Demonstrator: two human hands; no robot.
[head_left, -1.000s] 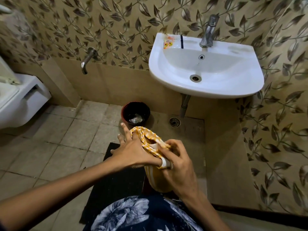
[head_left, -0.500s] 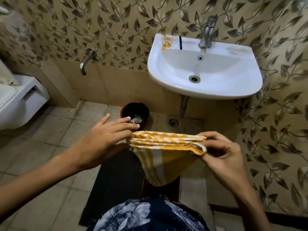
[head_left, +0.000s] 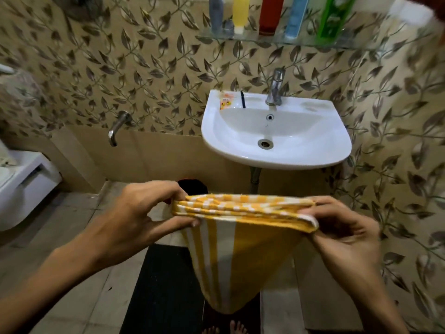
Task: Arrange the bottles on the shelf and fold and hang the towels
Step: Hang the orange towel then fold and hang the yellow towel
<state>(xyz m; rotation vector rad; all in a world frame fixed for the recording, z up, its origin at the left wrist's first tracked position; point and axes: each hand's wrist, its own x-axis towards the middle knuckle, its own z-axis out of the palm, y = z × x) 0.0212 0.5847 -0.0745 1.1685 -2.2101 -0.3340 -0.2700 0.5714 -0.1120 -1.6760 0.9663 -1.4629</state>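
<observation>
Hands moved apart, stretched yellow-and-white striped cloth towel (head_left: 243, 213) flat at 6 o'clock below white ceramic sink (head_left: 277, 150). Left hand (head_left: 134, 218) pinched left end, right hand (head_left: 344, 237) pinched right end. Fold done, hanging likely next.

place: home bathroom | cues: washbasin (head_left: 277, 141), toilet (head_left: 21, 186), tiled walls (head_left: 144, 68)

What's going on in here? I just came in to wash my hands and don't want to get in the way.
A person stands before the white wall-mounted sink, holding a folded yellow-and-white striped towel stretched between both hands. The left hand pinches one end, the right hand the other, and the rest hangs down. Coloured plastic bottles already stand on the glass shelf above.
</observation>
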